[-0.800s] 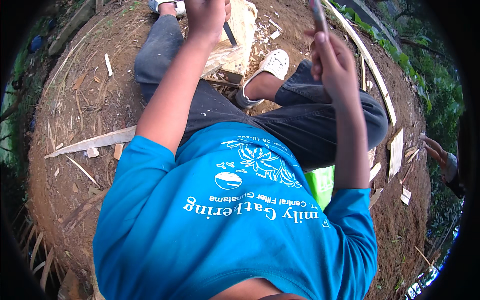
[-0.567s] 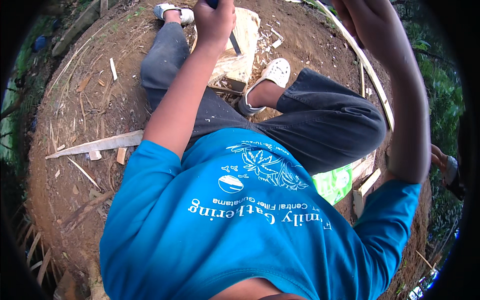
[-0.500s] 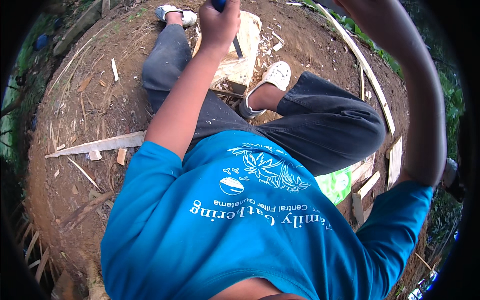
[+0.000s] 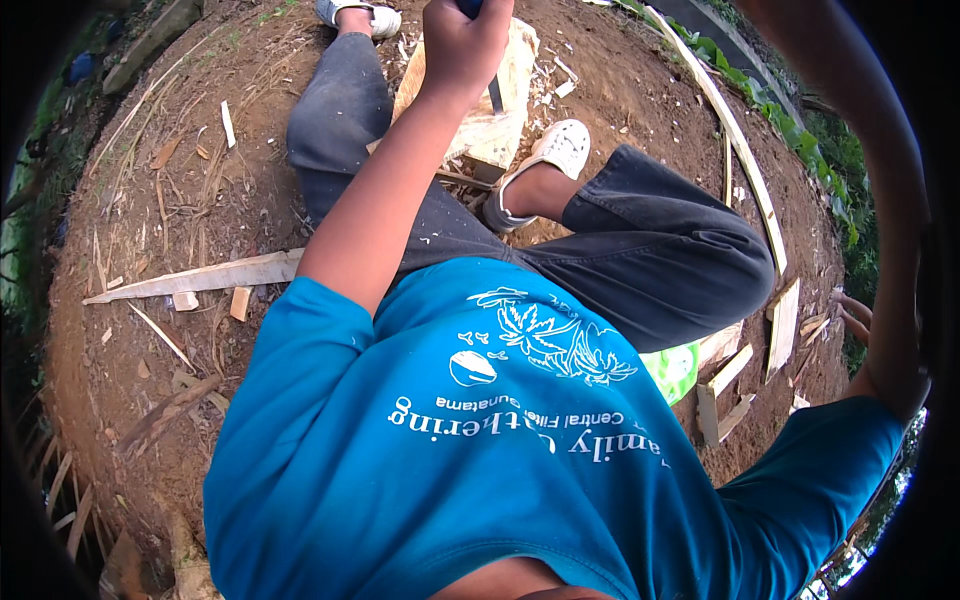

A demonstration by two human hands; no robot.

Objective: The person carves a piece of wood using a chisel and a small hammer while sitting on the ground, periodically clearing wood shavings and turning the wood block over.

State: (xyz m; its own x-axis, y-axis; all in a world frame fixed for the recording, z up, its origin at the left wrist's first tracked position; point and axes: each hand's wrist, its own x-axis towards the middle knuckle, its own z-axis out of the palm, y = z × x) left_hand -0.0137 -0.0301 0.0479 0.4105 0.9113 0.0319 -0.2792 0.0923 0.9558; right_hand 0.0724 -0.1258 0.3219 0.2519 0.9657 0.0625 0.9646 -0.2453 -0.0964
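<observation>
My left hand (image 4: 465, 50) is wrapped round the blue handle of a chisel (image 4: 495, 95), at the top of the view. The chisel's dark blade points down onto a pale block of wood (image 4: 515, 75), which lies on the ground between my feet. Where the blade's tip meets the wood, I cannot see any detail. My right arm is raised and bent along the right side. Its hand lies beyond the top edge, so whatever it holds is hidden.
Wood chips lie on the brown soil round the block. A long pale strip (image 4: 735, 140) curves along the right; short offcuts (image 4: 783, 328) and a green bag (image 4: 675, 370) are beside my knee. A tapered board (image 4: 200, 278) lies left. Skin-coloured digits (image 4: 855, 318) show at far right.
My right arm has swung outward to the right and farther up. My left hand stays round the chisel; it and the block appear slightly farther right as the view shifts.
</observation>
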